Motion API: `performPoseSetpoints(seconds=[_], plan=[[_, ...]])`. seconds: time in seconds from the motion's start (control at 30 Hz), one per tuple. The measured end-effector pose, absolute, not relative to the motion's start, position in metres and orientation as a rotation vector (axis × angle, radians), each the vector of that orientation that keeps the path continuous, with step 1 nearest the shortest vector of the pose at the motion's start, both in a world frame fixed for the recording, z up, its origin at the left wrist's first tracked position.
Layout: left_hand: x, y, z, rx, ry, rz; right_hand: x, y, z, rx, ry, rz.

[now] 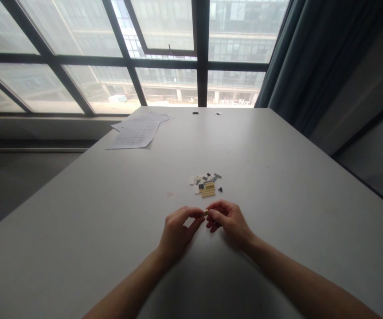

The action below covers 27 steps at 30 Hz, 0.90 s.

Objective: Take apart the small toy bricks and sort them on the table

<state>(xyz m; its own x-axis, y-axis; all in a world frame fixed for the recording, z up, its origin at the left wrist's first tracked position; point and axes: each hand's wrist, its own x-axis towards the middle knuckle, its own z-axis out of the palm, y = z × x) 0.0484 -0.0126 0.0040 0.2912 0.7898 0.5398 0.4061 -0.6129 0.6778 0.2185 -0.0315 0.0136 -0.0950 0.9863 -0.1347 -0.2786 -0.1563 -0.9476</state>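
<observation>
Between the fingertips of both hands is a small tan toy brick (205,213), partly hidden by the fingers. My left hand (181,226) pinches it from the left with thumb and forefinger. From the right, my right hand (227,219) closes thumb and fingers on it. Just beyond the hands lies a loose pile of building bricks, with a tan studded plate (208,192) at its near side. Grey pieces (213,178) and white pieces (197,189) are in the pile too. A small black piece (220,189) sits apart at its right.
Printed paper sheets (134,133) lie at the far left of the white table (278,177). Two round fittings, one a dark disc (195,113), are near the far edge. Windows stand beyond, and a dark curtain (298,66) hangs at the right.
</observation>
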Motion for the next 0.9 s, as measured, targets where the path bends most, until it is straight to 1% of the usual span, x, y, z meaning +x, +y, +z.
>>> performPoseSetpoints(seconds=[0.27,0.47,0.6,0.7,0.77,0.83,0.9], plan=[[0.048,-0.013,0.000,2.079,1.065,1.222,0.222,-0.032,0.013,-1.018,-1.007,1.468],[0.049,-0.011,0.005,2.067,0.957,1.293,0.222,-0.032,0.008,-0.982,-1.063,1.402],[0.049,-0.010,0.006,2.078,0.981,1.298,0.219,-0.035,0.004,-1.023,-1.184,1.232],[0.048,-0.011,0.003,2.074,1.065,1.302,0.218,-0.039,0.006,-1.080,-1.393,0.955],[0.047,-0.011,0.003,2.105,1.041,1.315,0.219,-0.041,0.008,-1.055,-1.525,0.792],[0.047,-0.011,0.003,2.147,0.956,1.345,0.219,-0.042,0.010,-0.993,-1.562,0.777],[0.047,-0.011,0.004,2.174,0.897,1.386,0.220,-0.041,0.011,-0.967,-1.499,0.875]])
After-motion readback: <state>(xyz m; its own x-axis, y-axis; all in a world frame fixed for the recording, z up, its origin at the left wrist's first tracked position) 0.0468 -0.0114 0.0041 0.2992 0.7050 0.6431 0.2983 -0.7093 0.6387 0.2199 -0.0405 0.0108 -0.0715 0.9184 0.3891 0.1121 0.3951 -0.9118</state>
